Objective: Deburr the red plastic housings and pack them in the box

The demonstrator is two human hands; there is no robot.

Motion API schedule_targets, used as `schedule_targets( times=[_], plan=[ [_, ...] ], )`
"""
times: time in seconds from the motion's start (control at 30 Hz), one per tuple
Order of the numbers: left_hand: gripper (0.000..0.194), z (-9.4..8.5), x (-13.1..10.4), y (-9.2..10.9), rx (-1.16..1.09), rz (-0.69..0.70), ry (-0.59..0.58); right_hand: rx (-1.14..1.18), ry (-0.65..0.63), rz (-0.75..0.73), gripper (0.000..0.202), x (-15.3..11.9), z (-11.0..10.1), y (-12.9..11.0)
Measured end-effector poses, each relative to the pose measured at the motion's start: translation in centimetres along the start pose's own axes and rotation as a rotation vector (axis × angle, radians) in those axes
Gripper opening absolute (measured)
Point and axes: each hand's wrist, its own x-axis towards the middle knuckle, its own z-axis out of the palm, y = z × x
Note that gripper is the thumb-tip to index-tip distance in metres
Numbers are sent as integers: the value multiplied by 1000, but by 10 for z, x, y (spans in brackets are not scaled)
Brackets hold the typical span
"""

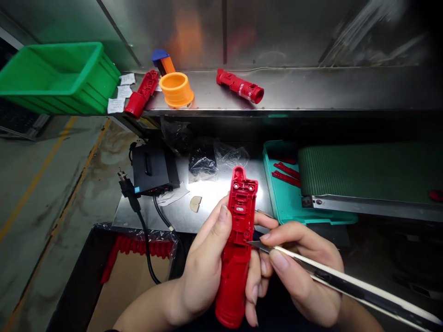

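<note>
A red plastic housing (235, 267) lies upright in my left hand (204, 263), its ribbed inner side facing me. The left thumb presses its left edge, and the fingers wrap behind and show on the right. My right hand (308, 267) pinches a utility knife (332, 276) with a pale handle between thumb and forefinger. The knife's blade tip touches the housing's inside, near the right edge below the ribbed section. A thin metal piece shows beside the right fingers, partly hidden.
On the steel shelf stand a green bin (79, 92), an orange ring (176, 90) and two red housings (240, 87). A teal tray (277, 203) sits by a green conveyor belt (346, 175). A black box (152, 168) with a cable stands left; a lined carton (79, 276) holds red parts.
</note>
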Motion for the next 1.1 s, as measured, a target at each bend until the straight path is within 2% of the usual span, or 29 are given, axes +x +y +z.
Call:
schedule_targets(
  times=[0.2, 0.37, 0.57, 0.77, 1.1],
  plan=[
    [50, -2, -2, 3, 23, -26, -2, 15, -37, 6, 13, 2, 2, -1],
    [54, -2, 0, -1, -3, 43, -14, 42, 18, 33, 13, -2, 1, 2],
    [55, -3, 3, -5, -32, 64, -26, 36, 10, 29, 14, 0, -1, 0],
    [55, 0, 4, -1, -24, 25, -39, 54, -26, 57, 16, 0, -6, -1],
    [53, -4, 7, -4, -30, 52, -23, 83, -16, 107, 15, -4, -5, 1]
  ],
)
